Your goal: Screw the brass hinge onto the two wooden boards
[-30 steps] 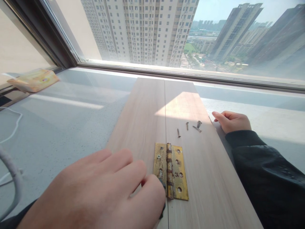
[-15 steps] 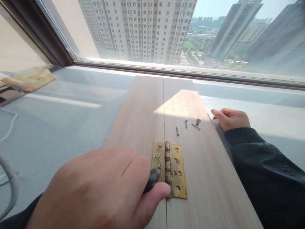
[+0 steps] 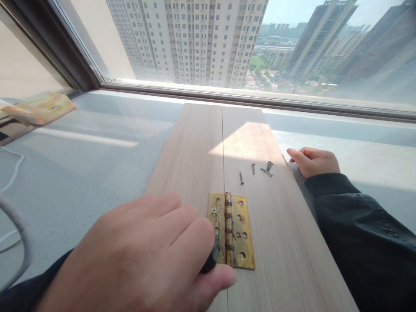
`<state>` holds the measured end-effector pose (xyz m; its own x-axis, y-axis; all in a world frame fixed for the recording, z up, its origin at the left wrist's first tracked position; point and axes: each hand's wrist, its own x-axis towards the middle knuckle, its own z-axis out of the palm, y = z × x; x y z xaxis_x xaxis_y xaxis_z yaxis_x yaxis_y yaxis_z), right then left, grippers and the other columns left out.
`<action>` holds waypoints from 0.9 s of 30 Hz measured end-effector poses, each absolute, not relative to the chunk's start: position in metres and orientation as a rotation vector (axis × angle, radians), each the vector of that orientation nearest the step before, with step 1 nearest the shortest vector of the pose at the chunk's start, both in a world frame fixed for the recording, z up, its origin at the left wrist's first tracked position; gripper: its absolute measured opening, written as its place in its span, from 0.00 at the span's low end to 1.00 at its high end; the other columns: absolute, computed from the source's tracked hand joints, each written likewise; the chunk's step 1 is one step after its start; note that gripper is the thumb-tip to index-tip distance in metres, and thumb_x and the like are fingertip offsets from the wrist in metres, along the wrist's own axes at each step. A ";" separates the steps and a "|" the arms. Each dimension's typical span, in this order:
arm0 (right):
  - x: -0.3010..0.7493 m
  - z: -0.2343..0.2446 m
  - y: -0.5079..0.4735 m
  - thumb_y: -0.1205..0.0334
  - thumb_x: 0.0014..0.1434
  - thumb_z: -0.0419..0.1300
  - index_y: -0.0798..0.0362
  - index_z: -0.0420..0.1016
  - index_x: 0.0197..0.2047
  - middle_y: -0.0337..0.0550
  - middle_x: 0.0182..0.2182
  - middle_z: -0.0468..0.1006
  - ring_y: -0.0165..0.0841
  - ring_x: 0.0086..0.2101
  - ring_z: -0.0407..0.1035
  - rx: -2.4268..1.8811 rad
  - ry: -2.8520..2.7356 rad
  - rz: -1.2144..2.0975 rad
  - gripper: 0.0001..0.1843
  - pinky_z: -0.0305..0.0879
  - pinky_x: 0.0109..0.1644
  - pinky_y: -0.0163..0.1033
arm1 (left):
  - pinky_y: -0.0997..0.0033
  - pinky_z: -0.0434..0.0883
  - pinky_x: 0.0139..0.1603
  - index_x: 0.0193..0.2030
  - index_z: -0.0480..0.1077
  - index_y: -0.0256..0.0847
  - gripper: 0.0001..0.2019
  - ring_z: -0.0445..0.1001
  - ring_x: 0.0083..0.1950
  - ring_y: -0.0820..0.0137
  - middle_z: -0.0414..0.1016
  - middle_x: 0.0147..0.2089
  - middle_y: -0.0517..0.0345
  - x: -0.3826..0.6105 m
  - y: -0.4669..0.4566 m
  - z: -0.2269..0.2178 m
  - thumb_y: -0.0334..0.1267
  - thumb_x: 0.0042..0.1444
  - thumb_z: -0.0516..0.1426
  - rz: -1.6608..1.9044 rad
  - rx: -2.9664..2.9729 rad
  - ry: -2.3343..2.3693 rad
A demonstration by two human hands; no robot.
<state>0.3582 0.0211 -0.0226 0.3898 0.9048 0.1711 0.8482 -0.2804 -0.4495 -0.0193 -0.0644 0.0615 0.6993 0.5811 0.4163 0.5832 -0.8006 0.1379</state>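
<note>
- Where two pale boards meet, left board (image 3: 191,147) and right board (image 3: 276,242), a brass-coloured hinge (image 3: 229,229) lies spread flat, its rusty barrel along the seam.
- It looks thin, stiff and fairly light for metal, not fragile; the outer leaf edges seem the surest place to take hold, since the barrel may pivot.
- Two seated screws (image 3: 214,211) show in its left leaf; the right leaf shows four open holes.
- The left hand (image 3: 139,255) is closed around a dark tool (image 3: 212,259), whose end, partly hidden, seems to meet the left leaf.
- The right hand (image 3: 313,162) is beside the right board's right edge, fingers curled; I cannot tell whether it grips anything.
- Loose screws (image 3: 241,178) lie on the right board, on the hinge's far side, small and apt to roll.
- A speckled sill (image 3: 107,164) bears the boards, with a cable (image 3: 26,249) near left and a packet (image 3: 45,108) far left.
- Beyond the window frame (image 3: 227,98), tower blocks (image 3: 195,39) stand in daylight.
</note>
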 end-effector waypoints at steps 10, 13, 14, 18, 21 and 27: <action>0.354 -0.016 0.026 0.47 0.64 0.57 0.58 0.74 0.41 0.40 0.36 0.76 0.32 0.36 0.72 -2.287 -1.431 0.238 0.20 0.72 0.41 0.41 | 0.63 0.45 0.23 0.22 0.55 0.46 0.19 0.54 0.18 0.66 0.54 0.17 0.61 -0.020 -0.073 0.052 0.44 0.65 0.48 -0.640 -2.723 -1.122; 0.352 -0.014 0.027 0.47 0.64 0.57 0.58 0.74 0.41 0.40 0.36 0.76 0.32 0.36 0.72 -2.323 -1.410 0.259 0.20 0.72 0.41 0.41 | 0.64 0.48 0.21 0.25 0.55 0.46 0.14 0.55 0.19 0.67 0.55 0.20 0.63 -0.020 -0.070 0.056 0.39 0.64 0.48 -0.602 -2.772 -1.049; 0.352 -0.014 0.027 0.47 0.64 0.57 0.58 0.74 0.41 0.40 0.36 0.76 0.32 0.36 0.72 -2.333 -1.404 0.265 0.20 0.72 0.41 0.41 | 0.64 0.49 0.21 0.26 0.55 0.46 0.13 0.56 0.19 0.67 0.55 0.21 0.63 -0.020 -0.069 0.057 0.37 0.64 0.48 -0.601 -2.814 -1.029; 0.351 -0.013 0.028 0.46 0.64 0.57 0.58 0.74 0.41 0.40 0.36 0.76 0.32 0.36 0.72 -2.353 -1.391 0.277 0.21 0.72 0.41 0.41 | 0.65 0.55 0.21 0.29 0.57 0.45 0.10 0.61 0.22 0.68 0.60 0.24 0.63 -0.019 -0.067 0.061 0.31 0.62 0.49 -0.609 -2.931 -1.003; 0.350 -0.013 0.027 0.46 0.64 0.57 0.58 0.74 0.41 0.40 0.35 0.76 0.31 0.35 0.72 -2.353 -1.390 0.278 0.21 0.72 0.40 0.41 | 0.64 0.59 0.23 0.33 0.61 0.44 0.08 0.65 0.25 0.66 0.65 0.26 0.62 -0.019 -0.066 0.062 0.31 0.63 0.48 -0.585 -2.950 -0.951; 0.352 -0.014 0.027 0.46 0.64 0.57 0.58 0.74 0.41 0.40 0.35 0.76 0.31 0.35 0.72 -2.330 -1.403 0.259 0.21 0.72 0.40 0.41 | 0.65 0.53 0.21 0.27 0.63 0.46 0.15 0.62 0.21 0.66 0.62 0.21 0.62 -0.019 -0.068 0.059 0.45 0.64 0.49 -0.595 -2.835 -1.024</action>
